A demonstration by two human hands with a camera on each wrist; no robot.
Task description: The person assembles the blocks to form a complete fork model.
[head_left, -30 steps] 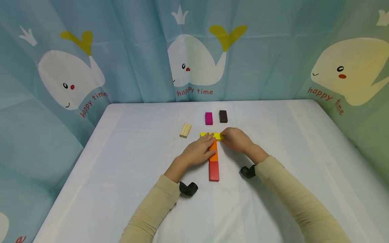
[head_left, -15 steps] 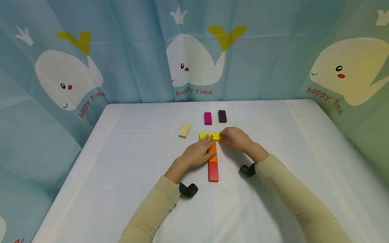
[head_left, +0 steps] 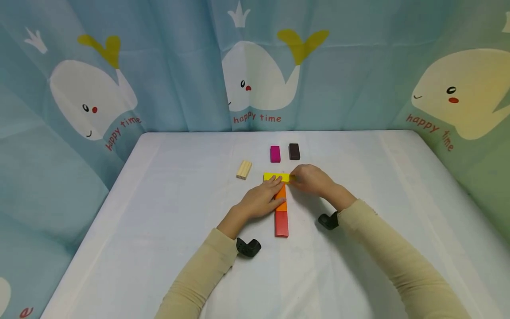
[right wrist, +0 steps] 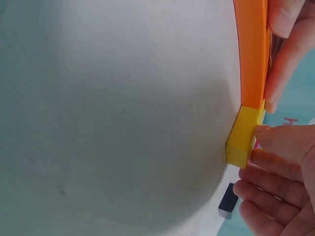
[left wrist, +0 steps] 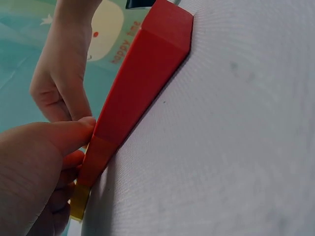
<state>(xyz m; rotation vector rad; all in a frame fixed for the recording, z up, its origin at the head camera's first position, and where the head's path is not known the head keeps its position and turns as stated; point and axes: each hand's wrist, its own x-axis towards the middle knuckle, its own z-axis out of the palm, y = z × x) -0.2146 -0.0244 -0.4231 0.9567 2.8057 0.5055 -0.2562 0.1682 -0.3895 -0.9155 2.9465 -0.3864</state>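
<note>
In the head view, three smooth rectangular blocks are touching in a T on white cloth (head_left: 159, 230): a yellow one (head_left: 271, 176) is lying crosswise at the left hand's (head_left: 258, 200) fingertips, an orange one (head_left: 282, 204) is running under its thumb, and a red one (head_left: 281, 223) is meeting the orange end on, between the wrists. A pale, grooved wooden block (head_left: 244, 169) is lying beyond the left hand; a magenta rectangular block (head_left: 275, 154) and a dark brown one (head_left: 294, 151) are lying beyond the right hand (head_left: 312, 179). The left hand is resting palm down, fingers extended; the right is bending inward, pinching the yellow block's right end. Six blocks are showing.

In the left wrist view, the cloth's fine weave is showing, and the left thumb is touching the row near the red-orange seam.

In the right wrist view, the right thumb is pressing the yellow block, four fingers curving nearby.
</note>
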